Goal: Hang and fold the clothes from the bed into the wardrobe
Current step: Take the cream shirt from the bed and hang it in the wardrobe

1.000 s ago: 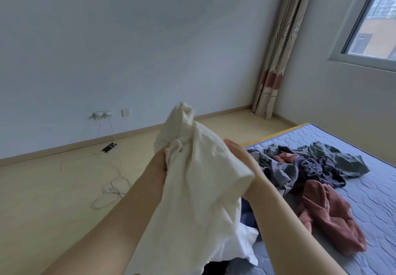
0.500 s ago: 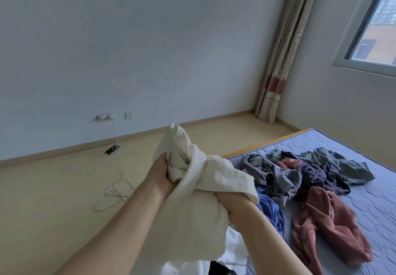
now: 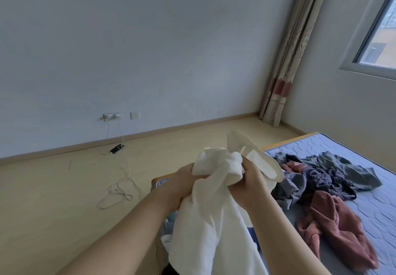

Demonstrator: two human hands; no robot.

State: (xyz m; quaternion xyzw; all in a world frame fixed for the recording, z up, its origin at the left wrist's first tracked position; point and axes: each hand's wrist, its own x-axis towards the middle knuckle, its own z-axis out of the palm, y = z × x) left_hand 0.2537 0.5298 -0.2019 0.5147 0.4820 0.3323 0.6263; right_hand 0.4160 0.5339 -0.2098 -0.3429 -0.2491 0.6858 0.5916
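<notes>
The right grip (image 3: 246, 189), flatter against the cloth a second ago, has curled round the soft, crumpled white cotton garment (image 3: 214, 221); the left grip (image 3: 182, 186) clutches it too, above the bed's edge; little is done; limp grey clothes (image 3: 342, 171) and a fleecy pink garment (image 3: 334, 221) lie heaped on the quilted blue mattress (image 3: 377, 201); no wardrobe shows.

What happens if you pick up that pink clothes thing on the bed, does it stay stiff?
Probably not: the pink garment lies crumpled in soft folds on the mattress, so it would likely droop and dangle. It looks thickish, so maybe slightly heavy for clothing. It shouldn't roll, being spread out.
</notes>
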